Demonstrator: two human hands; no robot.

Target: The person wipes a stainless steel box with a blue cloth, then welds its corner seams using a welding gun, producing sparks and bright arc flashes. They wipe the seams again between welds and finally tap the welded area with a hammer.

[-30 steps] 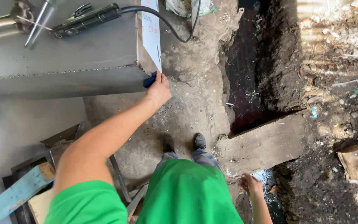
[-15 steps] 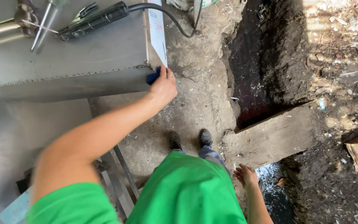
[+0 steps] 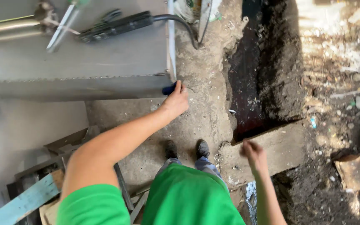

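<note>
Up front, the left hand (image 3: 176,100) grips a blue object (image 3: 168,89) against the metal sheet's (image 3: 105,58) corner. The right hand (image 3: 253,153) hangs blurred; grip unclear. That sharp edge could probably cut fingers if the hand slips.

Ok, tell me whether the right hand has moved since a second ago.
Yes. The right hand has risen from below the concrete slab to lie in front of its near edge; the left hand stays at the metal box's corner.

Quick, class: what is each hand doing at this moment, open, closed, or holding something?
Left hand: closed on a small blue object at the corner of the grey metal box.
Right hand: blurred, appears empty; open or closed cannot be told.
</note>
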